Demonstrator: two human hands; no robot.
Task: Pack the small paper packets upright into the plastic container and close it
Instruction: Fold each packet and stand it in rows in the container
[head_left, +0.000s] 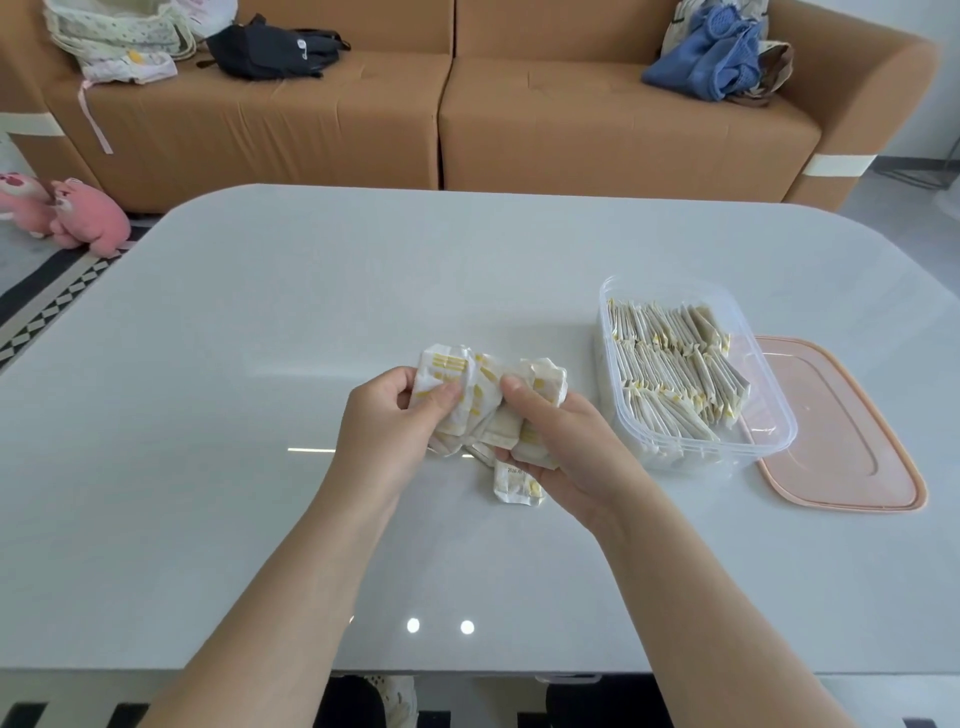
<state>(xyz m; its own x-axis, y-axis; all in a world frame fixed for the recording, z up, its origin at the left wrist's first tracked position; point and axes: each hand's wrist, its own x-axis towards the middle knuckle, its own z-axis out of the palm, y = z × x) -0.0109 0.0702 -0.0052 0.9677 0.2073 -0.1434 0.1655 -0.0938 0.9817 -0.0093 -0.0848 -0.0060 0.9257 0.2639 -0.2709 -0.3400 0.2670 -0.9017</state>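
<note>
My left hand (389, 421) and right hand (558, 436) both clutch a crumpled bunch of paper packets (480, 382) mid-table, with one stray packet (514, 486) at their six o'clock. The nearly full container (691, 457) stands at three o'clock. The packets look light, soft and slippery, so I'd pinch each by its sealed edge.

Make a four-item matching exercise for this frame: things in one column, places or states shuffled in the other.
1 clear plastic container
2 pink plastic lid
3 bunch of white-and-yellow paper packets
4 single crumpled paper packet

A lying loose on the grey table
B gripped by left hand and right hand
C open, holding rows of upright packets
D flat, right of the container

Pairs: 1-C, 2-D, 3-B, 4-A
</note>
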